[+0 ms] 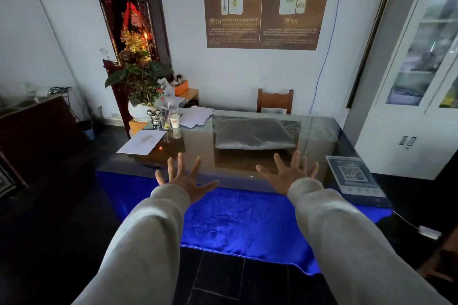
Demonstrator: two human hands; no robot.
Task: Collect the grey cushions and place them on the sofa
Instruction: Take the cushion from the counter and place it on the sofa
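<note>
A grey cushion (251, 133) lies flat on the glass-topped table (319, 136), toward its far side. Both my arms reach forward over the table's near edge. My left hand (184, 179) is spread open, palm down, short of the cushion and to its left. My right hand (288, 176) is also spread open, just in front of the cushion's near right corner. Neither hand touches the cushion. A dark sofa (37, 136) shows at the left edge, partly cut off.
A blue cloth (238, 220) hangs over the table's near side. Papers (142, 142), a paper cup (174, 121), a potted plant (141, 86) and small items crowd the table's far left. A framed QR card (354, 178) lies at the right. A wooden chair (275, 101) stands behind, a white cabinet (409, 106) at right.
</note>
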